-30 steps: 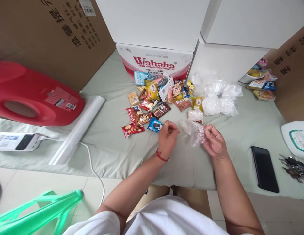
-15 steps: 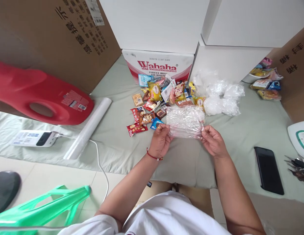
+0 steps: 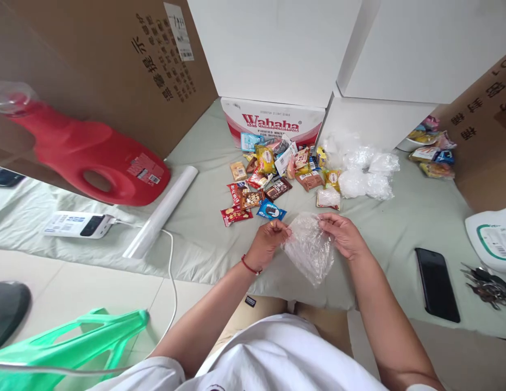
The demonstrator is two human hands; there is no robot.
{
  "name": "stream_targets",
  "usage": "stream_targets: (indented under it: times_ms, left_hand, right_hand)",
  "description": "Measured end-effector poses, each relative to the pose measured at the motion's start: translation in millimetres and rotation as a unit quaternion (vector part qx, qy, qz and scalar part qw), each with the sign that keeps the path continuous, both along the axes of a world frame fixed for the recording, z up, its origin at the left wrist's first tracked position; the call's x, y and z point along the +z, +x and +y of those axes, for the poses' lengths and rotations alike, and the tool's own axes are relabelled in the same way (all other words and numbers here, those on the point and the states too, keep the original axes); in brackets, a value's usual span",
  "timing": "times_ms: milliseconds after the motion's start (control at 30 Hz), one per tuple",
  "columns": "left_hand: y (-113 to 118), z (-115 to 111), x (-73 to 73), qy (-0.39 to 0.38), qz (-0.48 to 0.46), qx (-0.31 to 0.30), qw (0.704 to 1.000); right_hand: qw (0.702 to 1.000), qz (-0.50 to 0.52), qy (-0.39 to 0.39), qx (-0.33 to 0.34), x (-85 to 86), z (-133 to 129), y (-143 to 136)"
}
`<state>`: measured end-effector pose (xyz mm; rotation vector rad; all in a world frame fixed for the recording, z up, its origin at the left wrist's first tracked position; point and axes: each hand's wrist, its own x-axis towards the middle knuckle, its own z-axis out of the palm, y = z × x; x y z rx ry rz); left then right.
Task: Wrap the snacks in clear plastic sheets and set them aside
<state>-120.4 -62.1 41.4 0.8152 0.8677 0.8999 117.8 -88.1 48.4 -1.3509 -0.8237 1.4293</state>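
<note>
A clear, crinkled plastic bag (image 3: 310, 252) hangs between my two hands over the green cloth (image 3: 212, 244). My left hand (image 3: 271, 241) pinches its upper left corner. At the upper right corner, my right hand (image 3: 343, 234) has its fingers closed on the plastic. Just beyond the bag lies a pile of wrapped snacks (image 3: 277, 187), with a blue packet (image 3: 271, 210) nearest my left hand. A small pack (image 3: 328, 198) with a whitish top sits beyond my right hand. Several clumps of clear plastic (image 3: 364, 171) rest to the right of the pile.
A Wahaha box (image 3: 273, 122) and white boxes stand behind. On the left are a red jug (image 3: 101, 157), a plastic roll (image 3: 161, 214) and a power bank (image 3: 77, 224) with a cable. A phone (image 3: 437, 285), keys (image 3: 487, 286) and a white bottle (image 3: 493, 239) lie right.
The plastic, earlier stretched flat over part of the snacks, now hangs lower and nearer my body, narrowing to a point. The small pack with the whitish top is now uncovered. The camera view has shifted slightly.
</note>
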Motion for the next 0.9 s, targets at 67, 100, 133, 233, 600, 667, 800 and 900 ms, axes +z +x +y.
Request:
stream_targets:
  times_ms: [67,100,133,233,600,667,800,900]
  left_hand:
    - [-4.4,2.3,-5.2,-0.003,0.034,0.019,0.999]
    - [-7.0,3.7,-7.5,-0.005,0.045,0.03,0.998]
    - [-9.7,5.0,-9.5,-0.004,0.055,0.041,0.998]
    - [-17.3,8.4,-14.5,0.023,0.08,0.065,0.994]
    - [-15.9,-6.2,2.4,0.142,0.207,0.163,0.954]
    - [-10.5,-17.7,14.8,0.112,0.157,0.109,0.975]
    - [4.0,-35.9,33.8,-0.007,0.056,-0.057,0.997]
    - [14.0,-39.3,36.5,-0.047,0.049,-0.062,0.996]
  right_hand:
    - [0.999,-0.032,0.02,-0.032,-0.4,-0.5,-2.4]
    - [0.998,-0.044,0.025,-0.045,-1.1,-1.0,-3.0]
    - [0.997,-0.057,0.027,-0.051,-2.1,-1.8,-3.5]
    - [0.993,-0.1,0.043,-0.054,-6.8,-5.5,-4.8]
    - [0.933,-0.286,0.214,-0.041,2.7,-34.9,-13.3]
    - [0.9,-0.352,0.254,-0.048,11.3,-42.2,-18.7]
    - [0.805,-0.495,0.324,-0.052,23.8,-55.6,-34.9]
    - [0.75,-0.554,0.36,-0.028,27.4,-64.5,-47.5]
